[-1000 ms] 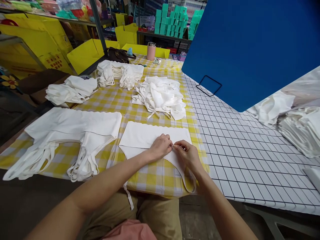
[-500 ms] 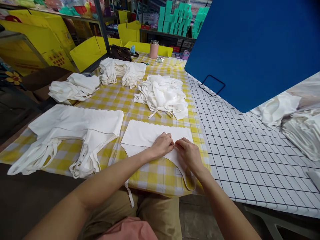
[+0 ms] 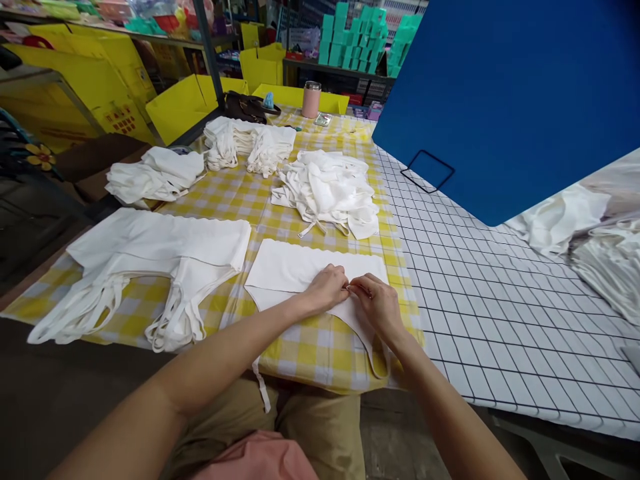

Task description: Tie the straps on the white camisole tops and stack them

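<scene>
A white strapped garment (image 3: 285,265) lies flat on the yellow checked cloth (image 3: 300,350), one strap hanging over the front edge. My left hand (image 3: 329,288) rests on its middle with the fingers pinched together. Right beside it, my right hand (image 3: 375,300) is closed too, its fingertips almost touching the left ones. Something small and pale shows between the fingertips, too small to name. To the left lies a stack of similar white garments (image 3: 165,243), their straps toward the front edge. Behind the hands sits a loose heap of white garments (image 3: 330,190).
Further back are more white garments (image 3: 250,141), another white pile (image 3: 155,175), a dark bag (image 3: 245,107) and a pink cup (image 3: 311,100). A large blue panel (image 3: 515,100) covers the upper right, above a white gridded cloth (image 3: 465,300). Folded white fabric (image 3: 613,263) lies far right.
The view has shifted slightly, moving the table items a little to the right. Both hands remain pinched over the same spot, with the right fingers slightly changed in position.
</scene>
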A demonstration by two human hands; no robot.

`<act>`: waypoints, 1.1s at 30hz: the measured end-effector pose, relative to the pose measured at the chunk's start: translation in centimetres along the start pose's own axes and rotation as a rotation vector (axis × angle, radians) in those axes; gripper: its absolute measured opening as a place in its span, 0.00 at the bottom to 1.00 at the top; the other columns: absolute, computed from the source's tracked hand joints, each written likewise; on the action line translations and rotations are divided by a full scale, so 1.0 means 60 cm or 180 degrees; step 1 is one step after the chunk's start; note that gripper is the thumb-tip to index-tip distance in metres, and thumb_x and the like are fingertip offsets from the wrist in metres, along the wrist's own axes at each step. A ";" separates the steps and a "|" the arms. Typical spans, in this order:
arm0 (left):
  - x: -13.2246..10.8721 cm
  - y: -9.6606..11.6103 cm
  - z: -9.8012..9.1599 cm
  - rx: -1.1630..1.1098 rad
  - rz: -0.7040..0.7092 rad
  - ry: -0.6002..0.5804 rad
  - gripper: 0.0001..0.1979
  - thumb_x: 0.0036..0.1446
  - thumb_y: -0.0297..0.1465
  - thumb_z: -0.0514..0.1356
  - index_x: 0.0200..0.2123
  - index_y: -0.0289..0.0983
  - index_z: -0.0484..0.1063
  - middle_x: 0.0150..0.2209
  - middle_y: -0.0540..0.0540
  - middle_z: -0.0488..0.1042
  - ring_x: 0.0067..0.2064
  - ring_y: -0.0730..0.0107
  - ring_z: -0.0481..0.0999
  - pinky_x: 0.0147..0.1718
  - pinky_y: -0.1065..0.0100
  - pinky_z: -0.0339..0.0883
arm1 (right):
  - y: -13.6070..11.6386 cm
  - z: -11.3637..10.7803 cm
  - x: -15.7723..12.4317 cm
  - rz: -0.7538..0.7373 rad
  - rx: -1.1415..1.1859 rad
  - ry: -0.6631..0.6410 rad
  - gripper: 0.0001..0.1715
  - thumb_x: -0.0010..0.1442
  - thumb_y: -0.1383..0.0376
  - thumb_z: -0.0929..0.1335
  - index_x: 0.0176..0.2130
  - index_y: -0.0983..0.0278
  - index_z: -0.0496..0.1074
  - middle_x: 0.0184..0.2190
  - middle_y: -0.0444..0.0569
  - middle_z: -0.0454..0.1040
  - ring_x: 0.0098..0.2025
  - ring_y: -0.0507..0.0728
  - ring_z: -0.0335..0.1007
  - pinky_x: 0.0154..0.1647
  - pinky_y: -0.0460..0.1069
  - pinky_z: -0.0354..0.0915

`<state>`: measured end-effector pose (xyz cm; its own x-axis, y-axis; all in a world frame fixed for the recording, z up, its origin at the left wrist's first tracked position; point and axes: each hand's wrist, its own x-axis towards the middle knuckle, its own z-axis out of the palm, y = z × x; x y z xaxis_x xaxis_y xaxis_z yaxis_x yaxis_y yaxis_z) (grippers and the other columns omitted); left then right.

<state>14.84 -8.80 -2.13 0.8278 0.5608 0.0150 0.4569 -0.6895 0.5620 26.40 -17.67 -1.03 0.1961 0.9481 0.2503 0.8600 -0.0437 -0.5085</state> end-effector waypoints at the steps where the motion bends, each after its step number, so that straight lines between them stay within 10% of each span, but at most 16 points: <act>1: 0.000 0.000 0.000 0.0029 0.0000 -0.0014 0.09 0.52 0.29 0.55 0.24 0.35 0.72 0.32 0.45 0.70 0.39 0.64 0.67 0.37 0.68 0.64 | 0.002 0.002 0.000 -0.0020 -0.0014 0.0033 0.12 0.59 0.65 0.62 0.28 0.63 0.72 0.27 0.46 0.71 0.27 0.52 0.64 0.28 0.46 0.56; 18: 0.001 -0.005 0.003 -0.0303 0.0101 0.0104 0.09 0.51 0.26 0.55 0.24 0.35 0.74 0.29 0.47 0.71 0.39 0.65 0.68 0.37 0.69 0.63 | 0.011 -0.012 -0.003 -0.0633 -0.1053 -0.0393 0.17 0.60 0.70 0.57 0.25 0.64 0.68 0.24 0.46 0.66 0.23 0.51 0.57 0.23 0.46 0.47; 28: -0.045 -0.014 -0.029 -0.0193 0.0669 -0.0266 0.12 0.52 0.27 0.58 0.41 0.38 0.74 0.42 0.45 0.68 0.45 0.65 0.66 0.47 0.66 0.62 | -0.045 -0.068 -0.092 0.1827 0.1952 -0.0490 0.21 0.49 0.51 0.68 0.38 0.63 0.70 0.17 0.39 0.59 0.20 0.50 0.54 0.21 0.45 0.52; 33: -0.083 -0.010 -0.038 0.0211 0.0791 -0.0393 0.20 0.54 0.29 0.57 0.52 0.38 0.66 0.54 0.41 0.62 0.55 0.60 0.61 0.54 0.60 0.56 | -0.064 -0.061 -0.202 0.2499 0.2509 0.0436 0.22 0.47 0.51 0.70 0.36 0.64 0.72 0.28 0.46 0.70 0.29 0.53 0.63 0.29 0.46 0.61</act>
<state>9.71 -10.10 -0.64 0.9486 0.3136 0.0424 0.2520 -0.8296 0.4982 22.44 -30.15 0.90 0.6449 0.7006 -0.3053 -0.0541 -0.3566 -0.9327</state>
